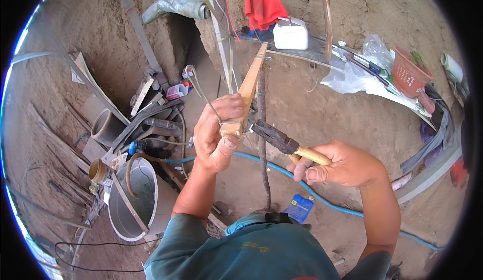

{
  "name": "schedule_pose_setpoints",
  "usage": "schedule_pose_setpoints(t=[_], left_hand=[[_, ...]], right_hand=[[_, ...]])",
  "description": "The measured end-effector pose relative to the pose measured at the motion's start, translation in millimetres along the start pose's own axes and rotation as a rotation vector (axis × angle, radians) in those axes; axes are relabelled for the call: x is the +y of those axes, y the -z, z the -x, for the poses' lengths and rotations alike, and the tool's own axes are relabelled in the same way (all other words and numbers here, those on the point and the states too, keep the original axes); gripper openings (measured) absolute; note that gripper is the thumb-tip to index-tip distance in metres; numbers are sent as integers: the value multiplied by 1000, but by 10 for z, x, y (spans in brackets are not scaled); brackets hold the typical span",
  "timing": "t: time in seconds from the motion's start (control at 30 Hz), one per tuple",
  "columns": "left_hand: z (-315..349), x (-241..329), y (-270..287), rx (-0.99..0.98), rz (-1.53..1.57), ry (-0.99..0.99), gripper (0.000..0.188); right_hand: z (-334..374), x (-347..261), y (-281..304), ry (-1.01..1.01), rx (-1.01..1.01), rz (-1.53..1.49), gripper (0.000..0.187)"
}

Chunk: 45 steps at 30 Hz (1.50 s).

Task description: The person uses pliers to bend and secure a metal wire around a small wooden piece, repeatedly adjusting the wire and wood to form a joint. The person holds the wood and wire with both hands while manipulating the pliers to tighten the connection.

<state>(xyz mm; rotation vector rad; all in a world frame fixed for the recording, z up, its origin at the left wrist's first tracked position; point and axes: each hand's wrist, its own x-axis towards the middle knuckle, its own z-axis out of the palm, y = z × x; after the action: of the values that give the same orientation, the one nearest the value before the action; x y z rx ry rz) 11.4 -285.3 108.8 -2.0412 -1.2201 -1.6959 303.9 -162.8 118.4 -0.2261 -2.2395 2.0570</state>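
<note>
Wooden slat [250, 86] in left hand [217, 131]

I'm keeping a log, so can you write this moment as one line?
left hand: holds wooden stick and wire | right hand: grips hammer, head by the stick's end | below: blue hose, metal bucket

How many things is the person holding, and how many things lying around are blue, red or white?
Held in the left hand: 2, wooden strip and bent wire
Held in the right hand: 1, hammer
Blue: 2, hose and packet
Red: 1, cloth
White: 1, jug
Total: 7
</note>
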Motion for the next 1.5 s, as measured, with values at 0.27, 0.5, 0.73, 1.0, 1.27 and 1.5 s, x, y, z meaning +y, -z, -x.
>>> schedule_pose_setpoints(t=[0.27,0.5,0.73,1.0,1.27,1.5], left_hand=[[181,-187,367,161,110,64,49],[298,-316,688,301,192,153,48],[431,-587,1003,364,246,160,54],[487,-738,1262,401,288,230,50],[459,-769,1354,426,279,226,47],[476,-821,1393,444,296,201,45]], right_hand=[[-593,302,-399,-12,-309,-745,51],[-1224,367,-711,-56,-542,-940,59],[-1665,331,-1004,-88,-600,-1039,61],[-2049,472,-1176,2,-704,-1209,46],[-2233,510,-1318,92,-700,-1396,36],[-2117,465,-1217,-2,-693,-1314,34]])
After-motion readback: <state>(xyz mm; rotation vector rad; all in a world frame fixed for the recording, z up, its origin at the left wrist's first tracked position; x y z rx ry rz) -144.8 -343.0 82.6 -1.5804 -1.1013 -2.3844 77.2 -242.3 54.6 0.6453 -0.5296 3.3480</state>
